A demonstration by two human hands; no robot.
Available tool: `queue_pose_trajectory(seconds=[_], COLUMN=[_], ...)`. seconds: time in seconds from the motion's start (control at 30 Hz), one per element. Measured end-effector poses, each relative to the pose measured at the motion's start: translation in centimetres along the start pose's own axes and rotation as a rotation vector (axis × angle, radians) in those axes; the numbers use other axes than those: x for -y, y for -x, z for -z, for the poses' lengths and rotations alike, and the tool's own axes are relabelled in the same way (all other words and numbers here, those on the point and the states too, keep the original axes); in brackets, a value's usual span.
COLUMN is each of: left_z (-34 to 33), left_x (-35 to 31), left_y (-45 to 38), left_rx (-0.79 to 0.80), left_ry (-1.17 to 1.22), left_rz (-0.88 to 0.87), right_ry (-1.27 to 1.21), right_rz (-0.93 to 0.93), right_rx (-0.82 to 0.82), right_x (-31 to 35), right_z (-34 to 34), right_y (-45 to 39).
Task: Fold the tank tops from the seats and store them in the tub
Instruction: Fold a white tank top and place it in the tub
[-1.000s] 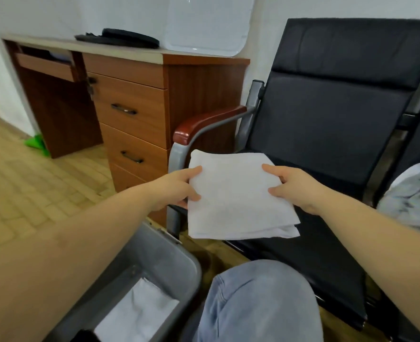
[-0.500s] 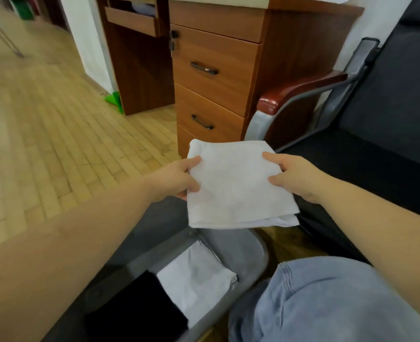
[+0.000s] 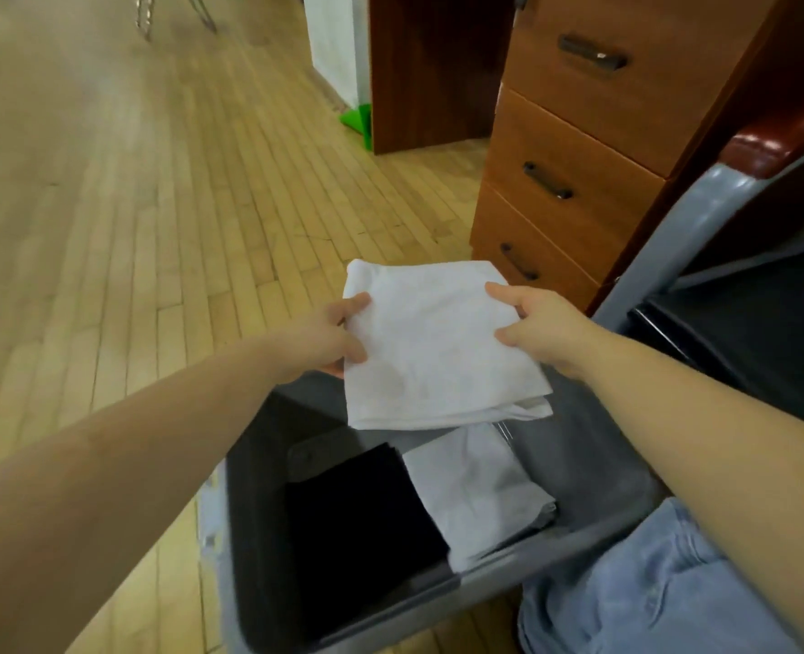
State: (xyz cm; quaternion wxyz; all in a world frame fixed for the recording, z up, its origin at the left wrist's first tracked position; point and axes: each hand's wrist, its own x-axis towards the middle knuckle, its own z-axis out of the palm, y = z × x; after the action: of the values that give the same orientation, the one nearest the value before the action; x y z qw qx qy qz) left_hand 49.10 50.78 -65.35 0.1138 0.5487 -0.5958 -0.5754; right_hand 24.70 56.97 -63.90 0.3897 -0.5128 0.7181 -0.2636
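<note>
Tank top (image 3: 431,346), white and already folded into a square, is held flat over the far end of the tub (image 3: 584,469). It's pinched on its left edge by the left hand (image 3: 329,335) and on its right edge by the right hand (image 3: 539,323), thumbs on top, presumably so the fold is kept from flopping open on the way down. Nothing else is being held.

Only the head view is given. Down in the tub, a black top (image 3: 362,507) is laid on the left with a white top (image 3: 480,488) just beside it, so the held one can probably be dropped onto that white stack. A chair (image 3: 744,323) is seen at right, a desk (image 3: 579,148) beyond it.
</note>
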Motion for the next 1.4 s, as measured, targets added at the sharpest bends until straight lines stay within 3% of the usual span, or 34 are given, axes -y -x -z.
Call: queue_pose_trajectory(seconds=[0.17, 0.37, 0.8, 1.17, 1.3, 1.4], left_z=[3.0, 2.9, -5.5, -7.2, -7.6, -7.9], left_x=[4.4, 8.4, 16.5, 19.7, 20.3, 20.7], left_y=[1.9, 2.2, 2.3, 2.5, 2.9, 2.8], left_rx=[-0.056, -0.026, 0.022, 0.000, 0.008, -0.034], left_ry=[-0.004, -0.013, -0.163, -0.371, -0.623, -0.592], left_rz=[0.052, 0.100, 0.203, 0.232, 0.392, 0.402], right_ry=[0.026, 0.108, 0.301, 0.398, 0.610, 0.698], right_rz=[0.023, 0.038, -0.084, -0.139, -0.100, -0.121], right_rx=[0.110, 0.092, 0.162, 0.249, 0.398, 0.430], right_x=[1.5, 1.1, -6.7, -8.6, -8.6, -8.7], right_z=[-5.1, -8.7, -15.3, -17.6, -17.5, -15.9], right_y=[-0.9, -0.3, 3.1, 3.4, 3.5, 3.5])
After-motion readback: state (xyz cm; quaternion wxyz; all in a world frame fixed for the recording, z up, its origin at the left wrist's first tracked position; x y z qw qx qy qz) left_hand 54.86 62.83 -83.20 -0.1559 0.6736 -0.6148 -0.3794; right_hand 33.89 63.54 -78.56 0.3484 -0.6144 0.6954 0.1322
